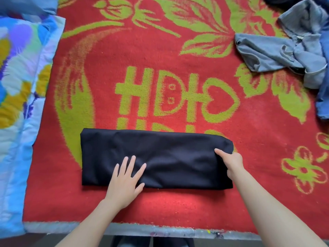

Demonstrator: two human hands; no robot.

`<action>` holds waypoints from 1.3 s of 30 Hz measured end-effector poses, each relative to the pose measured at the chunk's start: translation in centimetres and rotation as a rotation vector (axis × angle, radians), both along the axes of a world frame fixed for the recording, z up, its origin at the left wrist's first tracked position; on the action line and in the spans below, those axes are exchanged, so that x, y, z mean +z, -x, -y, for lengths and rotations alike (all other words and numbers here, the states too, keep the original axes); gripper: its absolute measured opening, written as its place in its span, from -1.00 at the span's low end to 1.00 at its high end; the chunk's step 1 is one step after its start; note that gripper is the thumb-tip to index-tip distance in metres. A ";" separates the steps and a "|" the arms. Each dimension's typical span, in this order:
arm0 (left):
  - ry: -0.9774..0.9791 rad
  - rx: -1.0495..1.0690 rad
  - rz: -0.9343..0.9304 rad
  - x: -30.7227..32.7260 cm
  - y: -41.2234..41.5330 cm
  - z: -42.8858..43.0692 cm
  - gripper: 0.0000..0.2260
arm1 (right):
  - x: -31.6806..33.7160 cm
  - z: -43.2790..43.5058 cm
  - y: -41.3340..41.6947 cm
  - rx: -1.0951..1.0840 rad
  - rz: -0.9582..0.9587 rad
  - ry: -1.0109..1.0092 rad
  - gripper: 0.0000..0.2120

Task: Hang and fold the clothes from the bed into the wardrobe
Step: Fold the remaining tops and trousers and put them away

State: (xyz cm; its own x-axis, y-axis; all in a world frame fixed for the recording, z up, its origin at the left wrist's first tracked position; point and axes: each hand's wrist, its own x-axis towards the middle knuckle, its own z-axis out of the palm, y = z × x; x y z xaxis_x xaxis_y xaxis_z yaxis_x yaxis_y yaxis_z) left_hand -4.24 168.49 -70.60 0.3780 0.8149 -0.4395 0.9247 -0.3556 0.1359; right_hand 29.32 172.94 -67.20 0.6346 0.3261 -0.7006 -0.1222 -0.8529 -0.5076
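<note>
A black garment point(170, 154) lies folded into a long flat strip on the red and green blanket point(160, 50) that covers the bed. My left hand point(125, 179) rests flat on its lower middle, fingers spread. At the strip's right end my right hand point(231, 162) pinches the cloth, thumb on top and fingers tucked under the edge. A crumpled grey garment point(277, 52) lies at the far right of the bed, with blue denim point(323, 97) beside it at the right edge.
A quilt with blue, yellow and purple flowers point(19, 86) runs along the left side. The bed's near edge point(142, 229) shows a grey, paint-flecked rail. A dark garment pokes in at the top right corner.
</note>
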 end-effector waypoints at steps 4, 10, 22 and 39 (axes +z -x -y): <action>0.072 -0.006 0.010 0.4 0.2 -0.6 -0.46 | 1.7 -0.4 -0.2 0.102 -0.032 0.014 -0.74; 0.096 0.277 0.174 3.8 1.0 -1.0 -0.32 | 8.1 -2.1 5.3 0.685 0.384 0.107 -0.75; -0.596 1.335 0.510 6.8 8.8 0.8 -0.52 | 8.5 -2.5 24.7 0.915 -0.364 -0.152 -0.56; -0.319 -0.073 0.034 -0.3 6.8 0.5 0.30 | -1.5 2.9 14.5 2.098 0.946 -0.437 -0.31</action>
State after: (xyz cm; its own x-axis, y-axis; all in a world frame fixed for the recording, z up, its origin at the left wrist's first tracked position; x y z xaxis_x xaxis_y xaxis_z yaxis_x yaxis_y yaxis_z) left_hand -11.05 167.96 -70.87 0.4503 0.8798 -0.1526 0.8921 -0.4502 0.0369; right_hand 14.85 170.01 -68.65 -0.6523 0.7126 -0.2582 0.7372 0.6757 0.0023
